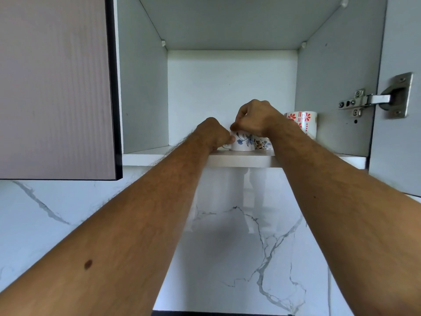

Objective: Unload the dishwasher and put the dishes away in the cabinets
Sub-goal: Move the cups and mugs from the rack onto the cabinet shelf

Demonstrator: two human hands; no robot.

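On the smooth white cabinet shelf stands a round glazed cup with blue flowers. The left hand curls around its handle side while the right hand pinches its rim from above. Just beside it sit a brown-patterned cup and a taller red-flowered mug.

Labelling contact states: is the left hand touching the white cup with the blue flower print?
Touching. The head view shows the left hand with its fingertips against the side of the white cup with the blue flower print, near the handle, on the cabinet shelf.
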